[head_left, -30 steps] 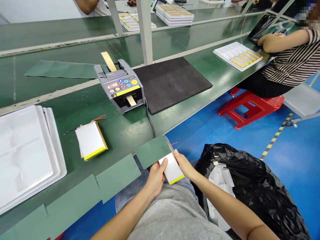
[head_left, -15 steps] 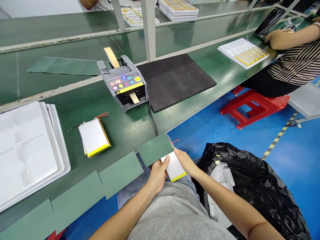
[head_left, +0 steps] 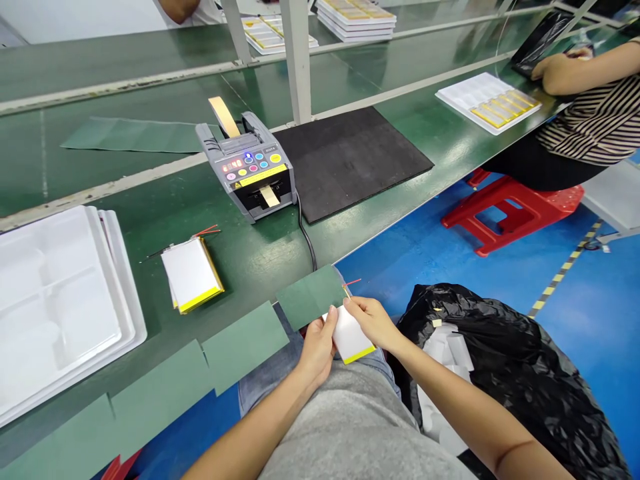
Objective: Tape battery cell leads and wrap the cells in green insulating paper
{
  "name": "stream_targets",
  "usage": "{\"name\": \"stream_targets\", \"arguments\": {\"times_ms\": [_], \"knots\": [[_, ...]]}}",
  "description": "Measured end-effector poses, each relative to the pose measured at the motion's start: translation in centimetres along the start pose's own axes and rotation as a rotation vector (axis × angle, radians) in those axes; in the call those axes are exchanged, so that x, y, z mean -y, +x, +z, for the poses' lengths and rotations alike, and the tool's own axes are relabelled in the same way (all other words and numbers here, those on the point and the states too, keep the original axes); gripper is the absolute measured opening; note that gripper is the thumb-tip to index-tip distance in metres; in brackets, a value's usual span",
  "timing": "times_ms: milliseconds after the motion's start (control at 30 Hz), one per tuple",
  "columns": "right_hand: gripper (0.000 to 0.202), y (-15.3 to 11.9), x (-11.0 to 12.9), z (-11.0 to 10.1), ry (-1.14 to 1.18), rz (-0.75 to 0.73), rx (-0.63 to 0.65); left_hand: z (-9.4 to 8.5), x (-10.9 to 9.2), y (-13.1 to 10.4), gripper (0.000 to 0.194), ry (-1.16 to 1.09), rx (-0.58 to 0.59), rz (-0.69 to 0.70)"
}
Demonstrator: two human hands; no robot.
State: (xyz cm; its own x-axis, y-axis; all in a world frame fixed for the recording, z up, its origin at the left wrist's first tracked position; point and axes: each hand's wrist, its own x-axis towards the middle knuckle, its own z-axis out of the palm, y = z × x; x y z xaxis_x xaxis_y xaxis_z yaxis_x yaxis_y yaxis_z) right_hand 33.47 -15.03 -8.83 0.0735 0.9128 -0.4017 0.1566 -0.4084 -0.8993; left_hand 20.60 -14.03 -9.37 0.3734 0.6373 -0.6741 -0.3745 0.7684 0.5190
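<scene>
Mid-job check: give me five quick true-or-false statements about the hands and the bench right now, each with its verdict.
1. The left hand and right hand are both on one white pack. True.
2. No tape shows at the front of the tape machine. False: a strip of tape sticks out there.
3. In the picture, the black mat lies to the right of the tape machine. True.
4. The black bag is on the person's left. False: the black bag is on the person's right.
5. In the picture, the pile of packs lies to the right of the near white tray stack. True.
</scene>
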Motion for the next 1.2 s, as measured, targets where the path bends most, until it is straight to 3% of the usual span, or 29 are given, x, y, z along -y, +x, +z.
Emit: {"name": "stream_targets", "arguments": {"times_ms": [167, 333, 467, 533, 633, 700, 800, 933, 1033, 1200], "knots": [[0.047, -1.3, 0.3, -0.2, -0.051, -0.02, -0.01, 0.6, 0.2, -1.3, 0.037, 0.028, -0.038, -0.033], [0.047, -4.6, -0.2, -1.3, -0.058, -0.048, -0.008, 1.3, 0.5, -3.4, 0.036, 0.107, 0.043, -0.019], [0.043, -6.2, 0.5, -3.8, -0.027, -0.115, 0.039, 1.2, -0.7, -4.3, 0.037, 0.423, 0.147, 0.173], [0.039, -6.2, 1.9, -5.3, 0.0, -0.195, -0.066, 0.7, -1.9, -4.7, 0.036, 0.595, 0.162, 0.275], [0.034, -5.7, 5.0, -6.3, -0.03, -0.371, -0.18, -0.2, -3.9, -5.6, 0.03, 0.848, 0.092, 0.372], [0.026, -5.3, 7.3, -5.9, -0.122, -0.451, -0.123, -0.7, -5.2, -6.4, 0.028, 0.976, 0.026, 0.415], [0.015, -4.7, 10.0, -4.2, -0.274, -0.501, -0.024, -1.2, -6.6, -7.8, 0.04, 1.049, -0.031, 0.427], [0.019, -3.6, 11.4, -2.3, -0.349, -0.554, 0.063, -1.6, -7.4, -9.6, 0.057, 1.078, -0.101, 0.43], [0.021, -2.6, 11.4, -1.2, -0.28, -0.473, 0.143, -2.5, -7.7, -10.6, 0.066, 1.082, -0.13, 0.51], [0.035, -1.2, 10.7, 1.6, 0.055, -0.212, 0.443, -5.3, -7.9, -10.7, 0.077, 0.932, 0.033, 0.662]]}}
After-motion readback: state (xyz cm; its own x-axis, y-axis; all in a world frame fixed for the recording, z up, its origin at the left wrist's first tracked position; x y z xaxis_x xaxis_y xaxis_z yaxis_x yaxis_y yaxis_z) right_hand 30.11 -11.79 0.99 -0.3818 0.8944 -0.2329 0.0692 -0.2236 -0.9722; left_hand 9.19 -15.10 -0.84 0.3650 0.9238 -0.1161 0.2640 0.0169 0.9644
